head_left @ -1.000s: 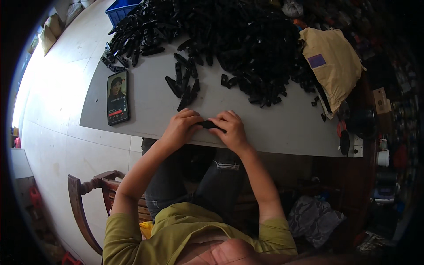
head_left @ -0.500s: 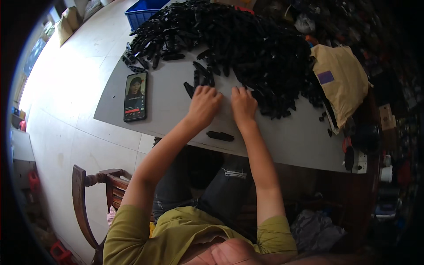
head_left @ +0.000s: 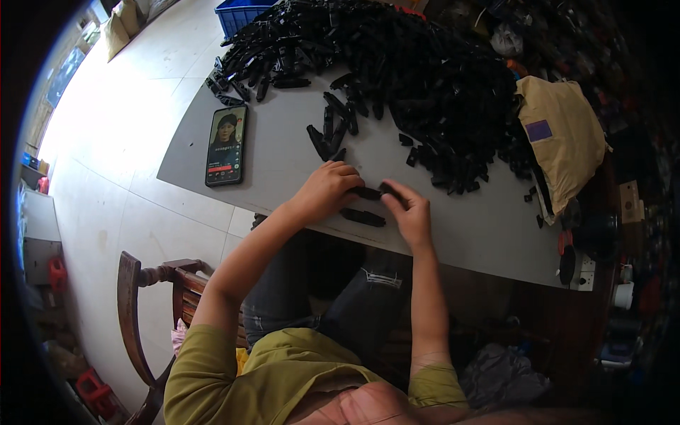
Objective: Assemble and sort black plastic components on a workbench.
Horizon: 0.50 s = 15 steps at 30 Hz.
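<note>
My left hand is closed on one end of a long black plastic piece, held low over the near part of the table. My right hand pinches at the other end of that piece, where a small dark part shows between thumb and fingers; whether it is separate I cannot tell. Just below the hands, a similar black plastic piece lies flat near the table edge. Beyond my left hand sits a small cluster of black pieces. A large heap of black plastic pieces covers the far side.
A lit phone lies on the grey table to the left. Behind the heap stands a blue crate. At the right edge rests a beige bag. A wooden chair is at lower left.
Both hands have drawn back toward me and come together, now with a black plastic piece between them. The right hand has moved from the heap's edge. The view has shifted slightly.
</note>
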Each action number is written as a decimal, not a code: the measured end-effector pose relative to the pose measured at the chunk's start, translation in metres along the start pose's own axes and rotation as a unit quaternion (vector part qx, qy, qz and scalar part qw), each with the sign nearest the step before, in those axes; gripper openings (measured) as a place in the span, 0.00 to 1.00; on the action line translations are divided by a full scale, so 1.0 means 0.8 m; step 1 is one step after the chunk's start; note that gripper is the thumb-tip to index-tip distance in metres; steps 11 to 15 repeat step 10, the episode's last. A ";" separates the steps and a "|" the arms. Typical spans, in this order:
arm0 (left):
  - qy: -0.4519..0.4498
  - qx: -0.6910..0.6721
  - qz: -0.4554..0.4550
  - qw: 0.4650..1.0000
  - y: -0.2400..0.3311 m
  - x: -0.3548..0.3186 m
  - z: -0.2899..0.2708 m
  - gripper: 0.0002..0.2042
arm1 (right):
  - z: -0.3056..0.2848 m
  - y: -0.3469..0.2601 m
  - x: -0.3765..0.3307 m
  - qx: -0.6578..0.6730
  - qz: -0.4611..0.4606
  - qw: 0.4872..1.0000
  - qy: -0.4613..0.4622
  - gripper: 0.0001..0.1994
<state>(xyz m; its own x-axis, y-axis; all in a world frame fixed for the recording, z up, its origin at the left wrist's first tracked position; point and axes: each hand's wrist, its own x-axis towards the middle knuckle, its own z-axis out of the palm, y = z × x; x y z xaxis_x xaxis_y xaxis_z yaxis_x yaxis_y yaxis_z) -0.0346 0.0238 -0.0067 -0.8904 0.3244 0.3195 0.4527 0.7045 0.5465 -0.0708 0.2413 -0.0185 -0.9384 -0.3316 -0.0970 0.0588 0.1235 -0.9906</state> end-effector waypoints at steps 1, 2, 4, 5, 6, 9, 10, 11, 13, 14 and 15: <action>0.000 0.002 -0.003 1.000 -0.004 0.000 0.000 0.14 | 0.006 -0.006 -0.002 -0.156 -0.121 0.980 -0.009 0.13; -0.004 -0.015 0.007 1.000 -0.008 0.000 0.001 0.14 | 0.010 -0.011 -0.004 -0.306 -0.237 0.922 -0.017 0.13; -0.008 -0.033 0.017 0.999 -0.011 -0.001 -0.001 0.14 | 0.011 -0.019 -0.007 -0.335 -0.244 0.910 -0.009 0.14; -0.003 -0.052 0.007 0.999 -0.009 0.000 -0.004 0.13 | 0.007 -0.024 -0.009 -0.362 -0.241 0.900 -0.017 0.14; 0.001 -0.072 -0.002 0.997 -0.008 0.001 -0.006 0.13 | 0.004 -0.025 -0.008 -0.390 -0.237 0.890 -0.025 0.13; -0.065 -0.096 -0.037 0.993 -0.013 0.006 -0.011 0.12 | -0.002 -0.023 -0.002 -0.376 -0.217 0.901 -0.021 0.14; -0.060 -0.085 -0.026 0.994 -0.015 0.007 -0.011 0.14 | -0.002 -0.026 0.000 -0.379 -0.225 0.897 -0.028 0.13; -0.060 -0.085 -0.026 0.994 -0.015 0.007 -0.011 0.14 | -0.002 -0.026 0.000 -0.379 -0.225 0.897 -0.028 0.13; -0.060 -0.085 -0.026 0.994 -0.015 0.007 -0.011 0.14 | -0.002 -0.026 0.000 -0.379 -0.225 0.897 -0.028 0.13; -0.060 -0.085 -0.026 0.994 -0.015 0.007 -0.011 0.14 | -0.002 -0.026 0.000 -0.379 -0.225 0.897 -0.028 0.13; -0.060 -0.085 -0.026 0.994 -0.015 0.007 -0.011 0.14 | -0.002 -0.026 0.000 -0.379 -0.225 0.897 -0.028 0.13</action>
